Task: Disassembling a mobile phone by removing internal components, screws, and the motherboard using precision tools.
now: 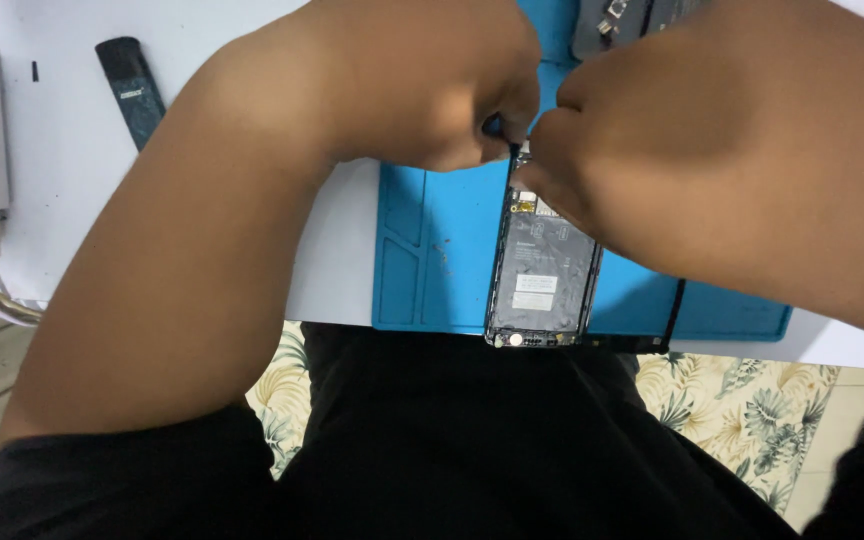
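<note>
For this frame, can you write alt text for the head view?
Both hands, left and right, work at the top end of an opened phone lying on a blue mat; the left pinches a small dark tool.

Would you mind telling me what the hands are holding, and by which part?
The left hand pinches a thin black tool near its tip; the right hand grips the opened phone at its top end.
</note>
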